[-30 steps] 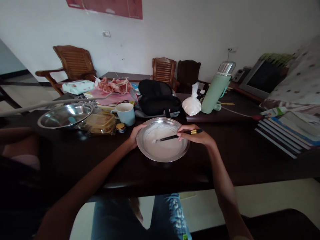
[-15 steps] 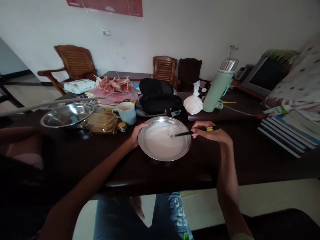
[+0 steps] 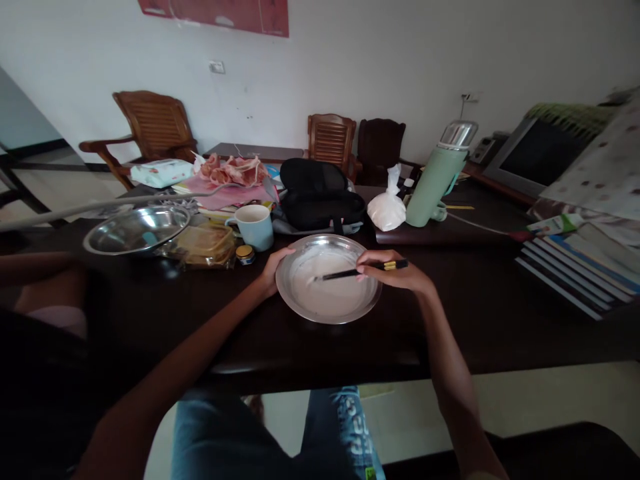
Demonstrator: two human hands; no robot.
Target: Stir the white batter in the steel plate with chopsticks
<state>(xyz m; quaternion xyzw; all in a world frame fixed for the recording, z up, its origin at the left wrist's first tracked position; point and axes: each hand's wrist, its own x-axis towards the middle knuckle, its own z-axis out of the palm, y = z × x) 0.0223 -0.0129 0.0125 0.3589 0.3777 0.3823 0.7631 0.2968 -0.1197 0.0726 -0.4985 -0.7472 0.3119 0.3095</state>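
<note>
A shallow steel bowl (image 3: 331,316) stands on the dark table in front of me, with a pale, wet-looking batter (image 3: 333,293) in it. My left hand (image 3: 275,270) grips the bowl's left rim. Black chopsticks (image 3: 340,274) with gold bands are held in my right hand (image 3: 387,268), above the right side of the bowl. Their whitish tips dip into the batter left of its middle. A small jar with a gold lid (image 3: 245,254) and a light blue mug (image 3: 254,227) stand just left of the bowl.
Further left are an empty steel basin (image 3: 137,230) and clear plastic boxes (image 3: 205,243). Behind the bowl lies an open black case (image 3: 320,200). A tied bag of white powder (image 3: 387,210) and a green thermos (image 3: 436,183) stand behind right; books (image 3: 575,273) lie far right. Another person's arm (image 3: 40,270) rests at left.
My right hand has moved left over the bowl, and the chopstick tips have swept left through the batter. My left hand stays on the rim.
</note>
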